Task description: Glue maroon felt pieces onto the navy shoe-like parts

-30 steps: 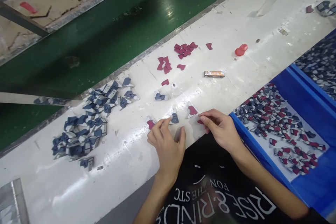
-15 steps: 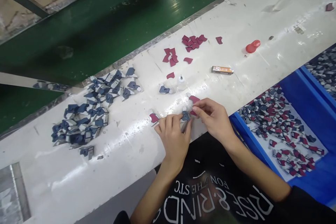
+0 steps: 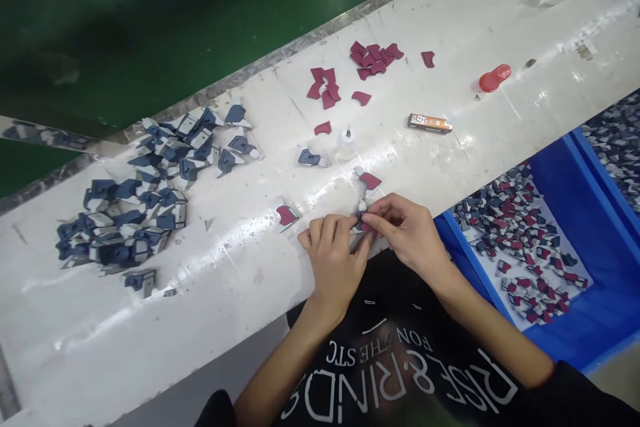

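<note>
Left hand [image 3: 334, 263]: index and thumb tips together on a small navy-and-white plastic part [image 3: 362, 208], held at the near edge of the white tabletop [image 3: 225, 293]. Right hand [image 3: 407, 230]: thumb and index pinched on a thin flat maroon piece [image 3: 367, 227], up against that part. Fingers hide the contact, can't tell how it's seated.

Just beyond the fingertips: white part with maroon face [image 3: 371, 180]. Second maroon-faced part [image 3: 287, 215] lies left of the left hand. Farther out, a loose navy-and-white part [image 3: 310, 158] sits just beside a translucent bottle with thin dark tip [image 3: 347, 145].

Past the bottle: flat maroon pieces [image 3: 331, 91], two clusters plus singles. Small orange-and-white box [image 3: 430, 123] right of those, red plastic cap [image 3: 495, 78] farther. Big heap of navy-and-white parts [image 3: 128, 218] on the left. Right side, below the table edge: blue plastic bin [image 3: 553, 177] with many maroon-and-navy parts inside.
</note>
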`<state>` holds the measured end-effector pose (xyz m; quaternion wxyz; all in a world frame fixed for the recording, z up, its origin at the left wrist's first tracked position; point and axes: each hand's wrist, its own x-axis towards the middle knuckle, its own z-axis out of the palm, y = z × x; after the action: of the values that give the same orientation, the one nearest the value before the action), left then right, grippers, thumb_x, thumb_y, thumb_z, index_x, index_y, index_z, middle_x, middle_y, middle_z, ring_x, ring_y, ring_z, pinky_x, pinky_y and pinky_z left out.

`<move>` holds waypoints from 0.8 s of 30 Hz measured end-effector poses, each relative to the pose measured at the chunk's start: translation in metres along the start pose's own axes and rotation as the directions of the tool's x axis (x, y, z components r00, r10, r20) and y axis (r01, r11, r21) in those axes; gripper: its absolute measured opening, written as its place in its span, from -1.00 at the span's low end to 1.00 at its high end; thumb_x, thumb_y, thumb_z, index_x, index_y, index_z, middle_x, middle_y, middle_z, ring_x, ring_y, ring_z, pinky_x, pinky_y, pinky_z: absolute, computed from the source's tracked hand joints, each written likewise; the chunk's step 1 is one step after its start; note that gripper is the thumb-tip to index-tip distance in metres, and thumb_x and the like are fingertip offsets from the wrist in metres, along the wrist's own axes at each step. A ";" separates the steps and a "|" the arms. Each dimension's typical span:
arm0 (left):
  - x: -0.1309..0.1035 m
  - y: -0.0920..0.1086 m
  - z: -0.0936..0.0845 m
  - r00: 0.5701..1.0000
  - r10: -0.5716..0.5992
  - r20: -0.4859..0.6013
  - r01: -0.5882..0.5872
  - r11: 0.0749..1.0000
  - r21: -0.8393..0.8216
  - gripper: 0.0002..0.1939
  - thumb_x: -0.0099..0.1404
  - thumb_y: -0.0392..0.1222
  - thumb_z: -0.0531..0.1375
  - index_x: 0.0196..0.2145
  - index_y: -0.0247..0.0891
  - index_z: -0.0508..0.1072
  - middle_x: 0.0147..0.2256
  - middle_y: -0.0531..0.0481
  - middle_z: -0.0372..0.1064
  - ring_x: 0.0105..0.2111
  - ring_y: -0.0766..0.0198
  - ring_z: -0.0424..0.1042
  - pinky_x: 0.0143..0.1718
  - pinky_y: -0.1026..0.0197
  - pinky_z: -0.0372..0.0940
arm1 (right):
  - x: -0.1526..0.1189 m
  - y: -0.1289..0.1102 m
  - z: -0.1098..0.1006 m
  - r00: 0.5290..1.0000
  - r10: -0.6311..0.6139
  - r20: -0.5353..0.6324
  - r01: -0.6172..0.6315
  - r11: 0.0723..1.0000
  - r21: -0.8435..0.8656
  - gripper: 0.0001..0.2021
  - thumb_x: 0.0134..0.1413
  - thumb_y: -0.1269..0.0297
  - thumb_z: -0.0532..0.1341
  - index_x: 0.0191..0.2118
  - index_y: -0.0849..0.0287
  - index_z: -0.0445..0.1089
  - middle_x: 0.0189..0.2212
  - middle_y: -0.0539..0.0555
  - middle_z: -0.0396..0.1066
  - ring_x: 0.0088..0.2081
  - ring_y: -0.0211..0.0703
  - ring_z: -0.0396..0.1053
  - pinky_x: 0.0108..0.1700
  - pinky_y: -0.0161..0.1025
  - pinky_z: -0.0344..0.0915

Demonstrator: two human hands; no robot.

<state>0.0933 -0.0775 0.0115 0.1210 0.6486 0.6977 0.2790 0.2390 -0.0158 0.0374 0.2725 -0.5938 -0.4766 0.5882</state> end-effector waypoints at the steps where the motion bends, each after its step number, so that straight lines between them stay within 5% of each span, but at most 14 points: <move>1: 0.000 0.000 0.000 1.000 -0.001 0.001 0.001 1.000 0.000 -0.82 0.41 -0.12 0.38 -0.15 -0.15 0.46 -0.26 0.04 0.52 -0.16 0.11 0.36 -0.12 0.01 0.09 | 0.001 0.000 0.001 1.000 -0.008 -0.008 0.008 1.000 -0.013 -0.79 0.23 0.08 0.45 -0.27 0.08 0.53 -0.39 0.04 0.60 -0.33 -0.03 0.57 -0.27 -0.12 0.46; 15: 0.002 0.002 -0.001 1.000 -0.004 0.012 0.004 1.000 0.000 -0.86 0.44 -0.15 0.35 -0.20 -0.15 0.44 -0.30 0.04 0.49 -0.20 0.12 0.34 -0.14 0.01 0.09 | -0.008 0.001 0.011 0.986 -0.163 -0.041 0.130 0.894 -0.429 -0.81 0.43 0.15 0.29 -0.26 0.04 0.40 -0.33 0.05 0.55 -0.35 -0.03 0.47 -0.27 -0.11 0.35; 21: 0.004 0.004 -0.008 0.999 0.000 0.046 0.002 0.998 -0.060 -0.86 0.43 -0.21 0.35 -0.09 -0.13 0.48 -0.20 0.03 0.53 -0.15 0.12 0.39 -0.10 0.01 0.10 | -0.011 -0.003 0.000 1.000 -0.009 0.009 0.011 0.978 -0.211 -0.78 0.40 0.02 0.32 -0.17 0.05 0.41 -0.37 0.00 0.51 -0.37 -0.07 0.47 -0.32 -0.16 0.33; 24: 0.007 0.007 -0.016 0.999 0.022 0.048 -0.016 0.992 -0.124 -0.79 0.43 -0.26 0.34 -0.01 -0.09 0.50 -0.15 0.03 0.54 -0.13 0.13 0.39 -0.09 0.00 0.11 | -0.012 -0.004 -0.007 0.987 0.056 0.149 -0.049 0.997 -0.056 -0.72 0.38 -0.06 0.31 -0.18 0.06 0.44 -0.45 -0.05 0.39 -0.45 -0.15 0.34 -0.39 -0.21 0.26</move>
<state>0.0892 -0.0744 0.0299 0.1753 0.6532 0.6698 0.3065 0.2462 -0.0238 0.0472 0.2045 -0.5671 -0.4953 0.6255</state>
